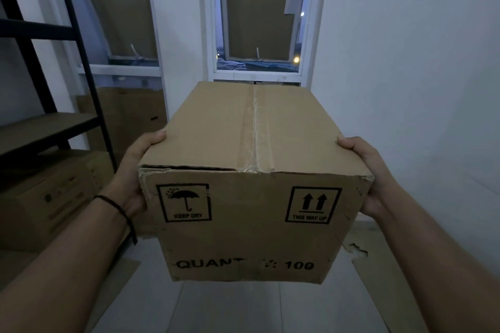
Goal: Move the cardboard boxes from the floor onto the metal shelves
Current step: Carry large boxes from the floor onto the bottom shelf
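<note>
A taped cardboard box (254,184) was held in the air above the tiled floor (230,308), in front of the window (259,21). The left hand (132,173) gripped its left side, thumb curled over the top edge. The right hand (370,170) gripped its right side the same way; the remaining fingers of both hands were hidden behind the box. The metal shelves (48,127) stood at the left, with another box (51,197) under the lowest shelf
</note>
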{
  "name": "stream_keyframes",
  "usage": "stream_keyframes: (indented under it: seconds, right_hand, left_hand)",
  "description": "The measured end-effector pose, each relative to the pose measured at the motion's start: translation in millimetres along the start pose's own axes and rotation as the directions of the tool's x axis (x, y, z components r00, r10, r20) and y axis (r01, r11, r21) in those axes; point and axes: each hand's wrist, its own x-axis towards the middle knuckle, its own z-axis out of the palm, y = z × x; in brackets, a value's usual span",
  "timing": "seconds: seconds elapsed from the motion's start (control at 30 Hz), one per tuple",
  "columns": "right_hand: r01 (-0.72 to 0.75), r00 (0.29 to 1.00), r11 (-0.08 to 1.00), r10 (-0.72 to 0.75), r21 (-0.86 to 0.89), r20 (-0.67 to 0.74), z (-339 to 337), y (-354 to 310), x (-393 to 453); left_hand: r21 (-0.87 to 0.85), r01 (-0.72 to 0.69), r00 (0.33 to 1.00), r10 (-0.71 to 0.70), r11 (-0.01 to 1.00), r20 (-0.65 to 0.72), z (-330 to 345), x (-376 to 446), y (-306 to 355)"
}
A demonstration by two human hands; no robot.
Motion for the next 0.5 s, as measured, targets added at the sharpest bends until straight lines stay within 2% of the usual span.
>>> stream_keyframes:
  seconds: [0.23, 0.5]
  right_hand:
    - [-0.059, 0.995, 0.998, 0.060, -0.016, 0.078, -21.2, -16.0, 71.4]
    - [-0.122, 0.986, 0.993, 0.122, -0.007, 0.110, -4.4, 3.8, 153.8]
  left_hand:
    - [-0.033, -0.032, 0.995, 0.029, 0.999, -0.096, 12.2, 34.8, -15.9]
    - [-0.031, -0.060, 0.983, 0.054, 0.998, -0.176, -16.3, 77.2, -18.3]
